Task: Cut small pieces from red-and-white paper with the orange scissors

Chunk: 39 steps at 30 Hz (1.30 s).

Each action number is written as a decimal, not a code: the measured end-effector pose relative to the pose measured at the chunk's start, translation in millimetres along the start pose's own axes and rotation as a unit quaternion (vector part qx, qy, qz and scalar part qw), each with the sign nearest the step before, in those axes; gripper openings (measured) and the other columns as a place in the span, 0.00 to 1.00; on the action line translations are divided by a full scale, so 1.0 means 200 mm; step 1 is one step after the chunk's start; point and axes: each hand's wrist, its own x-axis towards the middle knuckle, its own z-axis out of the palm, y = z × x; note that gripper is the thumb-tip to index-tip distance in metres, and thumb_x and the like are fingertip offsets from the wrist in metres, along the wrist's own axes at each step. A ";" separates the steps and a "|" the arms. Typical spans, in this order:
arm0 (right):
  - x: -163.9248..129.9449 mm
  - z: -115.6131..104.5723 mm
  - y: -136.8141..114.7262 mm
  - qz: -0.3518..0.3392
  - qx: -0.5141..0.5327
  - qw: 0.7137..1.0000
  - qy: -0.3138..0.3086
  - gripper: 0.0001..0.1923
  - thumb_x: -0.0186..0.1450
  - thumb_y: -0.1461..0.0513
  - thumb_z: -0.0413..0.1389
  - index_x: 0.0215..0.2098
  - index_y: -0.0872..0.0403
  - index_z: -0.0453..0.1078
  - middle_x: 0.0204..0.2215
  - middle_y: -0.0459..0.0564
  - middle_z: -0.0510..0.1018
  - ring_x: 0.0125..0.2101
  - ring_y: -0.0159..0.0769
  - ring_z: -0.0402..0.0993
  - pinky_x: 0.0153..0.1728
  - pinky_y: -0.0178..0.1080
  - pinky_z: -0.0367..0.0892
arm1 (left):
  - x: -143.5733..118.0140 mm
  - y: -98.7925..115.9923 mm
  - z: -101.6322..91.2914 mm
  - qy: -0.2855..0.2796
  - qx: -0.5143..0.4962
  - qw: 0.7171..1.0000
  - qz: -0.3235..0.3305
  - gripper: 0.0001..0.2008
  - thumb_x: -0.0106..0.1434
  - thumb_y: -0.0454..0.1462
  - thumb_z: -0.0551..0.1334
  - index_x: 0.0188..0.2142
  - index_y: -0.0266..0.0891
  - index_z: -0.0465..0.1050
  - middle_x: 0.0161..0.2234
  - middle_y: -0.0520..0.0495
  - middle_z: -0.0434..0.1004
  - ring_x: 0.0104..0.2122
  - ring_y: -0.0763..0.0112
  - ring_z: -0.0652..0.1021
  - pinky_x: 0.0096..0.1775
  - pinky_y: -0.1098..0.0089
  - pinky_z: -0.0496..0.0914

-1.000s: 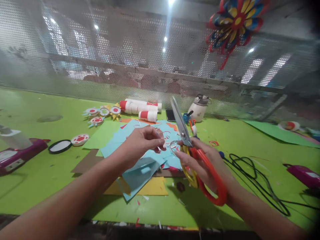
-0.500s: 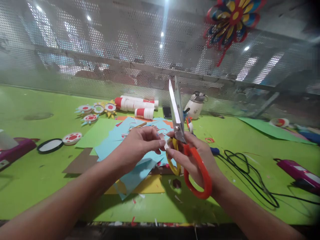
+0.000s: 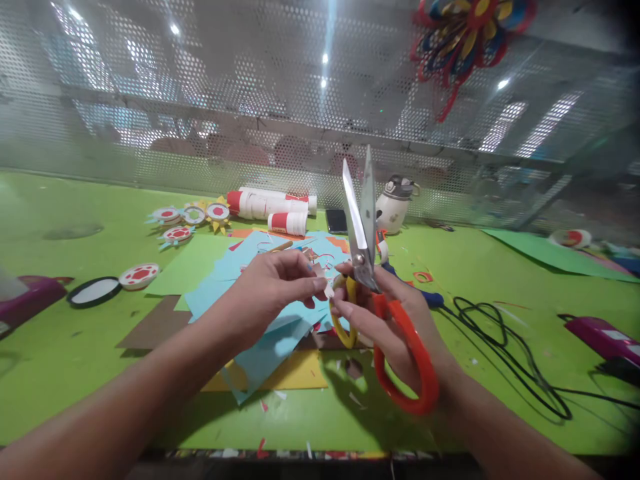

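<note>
My right hand [image 3: 413, 313] is wrapped around a pair of scissors [image 3: 361, 233], their blades up and spread apart. One handle loop is red; a yellow loop beside it looks like the other handle. The thumb and fingers of my left hand [image 3: 270, 290] pinch a small whitish scrap of paper [image 3: 329, 291]. My right fingertips are close to this scrap; whether they touch it I cannot tell. Below both hands lie overlapping light blue paper sheets [image 3: 273, 350], with small cut bits scattered over them.
Paper cups [image 3: 287, 223] lie at the back, beside flower-like cup pieces [image 3: 219, 211], a phone [image 3: 336, 221] and a white bottle [image 3: 393, 207]. A black cable [image 3: 505, 353] coils on the right near a purple power strip [image 3: 607, 337]. A black-rimmed disc [image 3: 94, 292] is on the left.
The scissor blades have opened wider and the red handle has swung outward to the right. My left hand still pinches the scrap. The view has shifted slightly.
</note>
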 end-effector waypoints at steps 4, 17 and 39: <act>0.01 0.03 -0.01 -0.018 -0.040 0.999 0.032 0.13 0.58 0.65 0.57 0.42 0.52 0.66 0.31 0.45 0.73 0.29 0.31 0.71 0.29 0.36 0.74 | -0.01 -0.01 0.01 -0.014 0.006 1.000 0.004 0.06 0.51 0.34 0.66 0.23 0.36 0.70 0.21 0.53 0.72 0.23 0.77 0.70 0.28 0.73 0.66; -0.02 0.04 0.02 -0.019 0.002 0.999 0.034 0.14 0.60 0.65 0.55 0.45 0.50 0.66 0.30 0.45 0.72 0.28 0.32 0.72 0.27 0.36 0.74 | -0.02 -0.01 0.01 -0.028 0.025 0.999 -0.006 0.07 0.52 0.35 0.66 0.24 0.35 0.71 0.23 0.50 0.74 0.25 0.74 0.72 0.30 0.71 0.67; -0.01 0.04 0.04 -0.048 0.015 0.996 0.067 0.14 0.58 0.67 0.56 0.43 0.51 0.67 0.30 0.44 0.74 0.30 0.31 0.73 0.27 0.33 0.71 | -0.01 0.00 0.01 -0.032 0.021 0.999 0.012 0.07 0.53 0.35 0.66 0.25 0.35 0.70 0.24 0.51 0.73 0.26 0.75 0.72 0.30 0.72 0.67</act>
